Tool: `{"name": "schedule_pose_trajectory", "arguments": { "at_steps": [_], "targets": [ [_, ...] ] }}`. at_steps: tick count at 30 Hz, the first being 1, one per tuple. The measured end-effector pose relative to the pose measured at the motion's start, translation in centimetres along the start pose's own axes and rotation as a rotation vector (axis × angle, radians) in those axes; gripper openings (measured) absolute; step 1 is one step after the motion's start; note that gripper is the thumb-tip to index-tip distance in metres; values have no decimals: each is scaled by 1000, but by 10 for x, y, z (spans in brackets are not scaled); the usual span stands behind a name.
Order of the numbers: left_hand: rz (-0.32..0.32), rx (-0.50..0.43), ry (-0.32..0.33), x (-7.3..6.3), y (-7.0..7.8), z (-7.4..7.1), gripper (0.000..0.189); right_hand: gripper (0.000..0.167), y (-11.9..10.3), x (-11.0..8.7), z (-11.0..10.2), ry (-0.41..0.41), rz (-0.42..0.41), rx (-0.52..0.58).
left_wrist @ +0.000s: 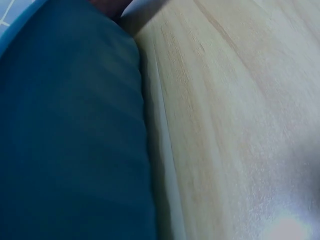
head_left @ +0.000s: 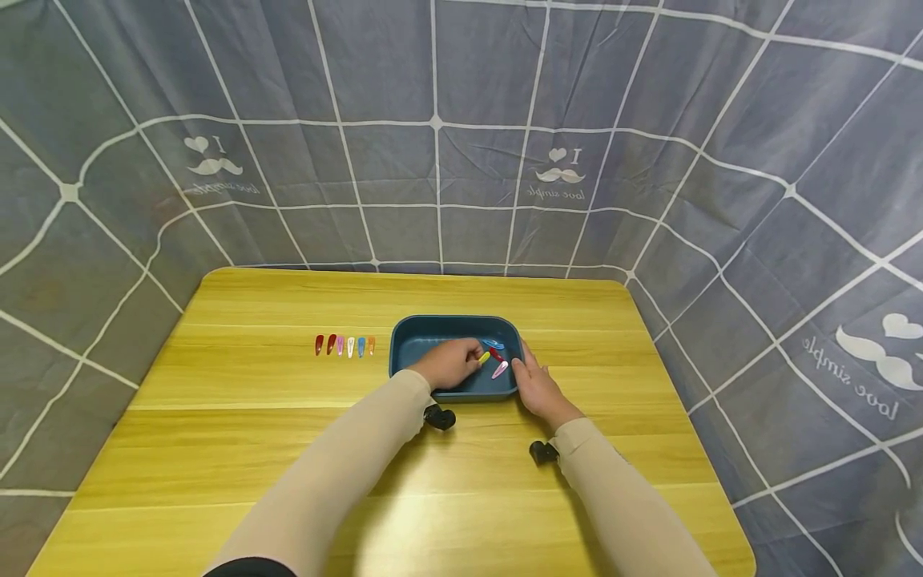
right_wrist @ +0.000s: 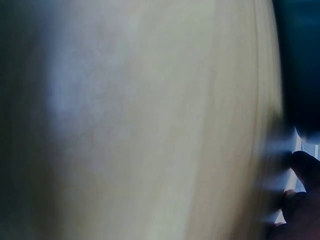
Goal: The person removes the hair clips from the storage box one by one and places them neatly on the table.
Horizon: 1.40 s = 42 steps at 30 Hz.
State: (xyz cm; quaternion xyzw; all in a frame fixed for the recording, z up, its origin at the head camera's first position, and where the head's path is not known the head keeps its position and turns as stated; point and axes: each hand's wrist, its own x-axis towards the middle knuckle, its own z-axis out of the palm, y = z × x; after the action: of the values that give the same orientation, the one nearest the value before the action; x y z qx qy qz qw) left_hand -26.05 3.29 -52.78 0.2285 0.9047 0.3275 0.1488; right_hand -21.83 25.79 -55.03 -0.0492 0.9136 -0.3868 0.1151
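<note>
A dark teal tray (head_left: 414, 324) stands on the wooden table. My left hand (head_left: 450, 362) reaches over its front wall, and its thumb and fingertips pinch a yellow hair clip (head_left: 485, 358) inside. Close by in the tray lie a blue hair clip (head_left: 493, 344), a red hair clip (head_left: 496, 353) and a pink hair clip (head_left: 500, 370). With the thumb at the rim and fingers along the outside, my right hand (head_left: 539, 390) holds the tray's right end. The left wrist view is filled largely by the tray's outer wall (left_wrist: 75, 125); my right fingers (right_wrist: 306, 167) show at the edge of the right wrist view.
Left of the tray, several hair clips stand in a row, from a dark red clip (head_left: 319, 345) through a white clip (head_left: 351, 347) to an orange clip (head_left: 371, 345). Grey checked curtains (head_left: 397, 160) hang behind and beside the table (head_left: 238, 449).
</note>
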Motion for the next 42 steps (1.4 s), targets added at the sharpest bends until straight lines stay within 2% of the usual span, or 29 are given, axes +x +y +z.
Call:
{"name": "schedule_pose_trajectory", "arguments": {
  "at_steps": [4,15,26,30,42],
  "targets": [
    [-2,-9,8,-2,-1,-2,5,62,-1,-1,0,-3,8,0],
    [-22,-30,33,-8,-1,-10,24,62,0,-2,0,-1,8,1],
    [-1,-43,54,-10,-11,-14,36,62,2,-1,1,5,-10,-7],
    [8,-34,60,-10,-12,-13,37,62,1,-1,1,6,-17,-3],
    [-25,-39,85,-10,-11,-13,30,62,0,-3,-1,-4,-7,12]
  ]
}}
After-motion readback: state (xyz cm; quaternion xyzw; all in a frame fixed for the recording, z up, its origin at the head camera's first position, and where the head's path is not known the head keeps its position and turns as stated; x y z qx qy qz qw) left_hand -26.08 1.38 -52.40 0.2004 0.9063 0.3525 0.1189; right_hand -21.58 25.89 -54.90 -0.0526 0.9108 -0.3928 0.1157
